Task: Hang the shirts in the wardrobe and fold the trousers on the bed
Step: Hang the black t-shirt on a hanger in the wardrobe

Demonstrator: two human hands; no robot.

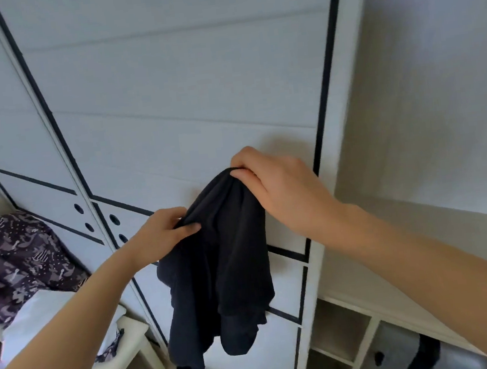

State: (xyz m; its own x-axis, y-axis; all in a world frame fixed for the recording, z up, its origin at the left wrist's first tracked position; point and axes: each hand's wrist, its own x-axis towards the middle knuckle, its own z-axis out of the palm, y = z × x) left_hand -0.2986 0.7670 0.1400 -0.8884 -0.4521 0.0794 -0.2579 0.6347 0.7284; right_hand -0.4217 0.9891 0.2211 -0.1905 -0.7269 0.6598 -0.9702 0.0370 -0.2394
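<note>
At far left, dark patterned bedding (18, 253) lies rumpled on the bed (128, 358), with a white pillow (36, 314) just in front of it, near the corner of the pale frame. Behind the bed rises the wardrobe (182, 100), its white panelled doors edged in dark trim and closed. Round holes (79, 208) are cut in pairs either side of the seam between two doors.

A person's bare left arm reaches in from the lower left. The left grip (163, 234) pinches a fold of a dark garment (223, 264) between thumb and curled fingers, at its upper left edge. The cloth bunches upward to the right, where the right grip (278, 186), held higher and palm down, clasps the topmost gather in its fingertips.

From these two holds the dark garment hangs loose in mid-air, below and between both grips. Its lower ends dangle in front of the lower door panels, clear of the bed. Whether it is a shirt or trousers cannot be told from its folds. The closed doors stand directly behind the cloth, between it and the wardrobe's inside.

Right of the wardrobe, open shelves (338, 324) sit low against a pale wall (438, 103). A blurred grey-and-black object (419, 355) shows at the bottom edge, under the right forearm.
</note>
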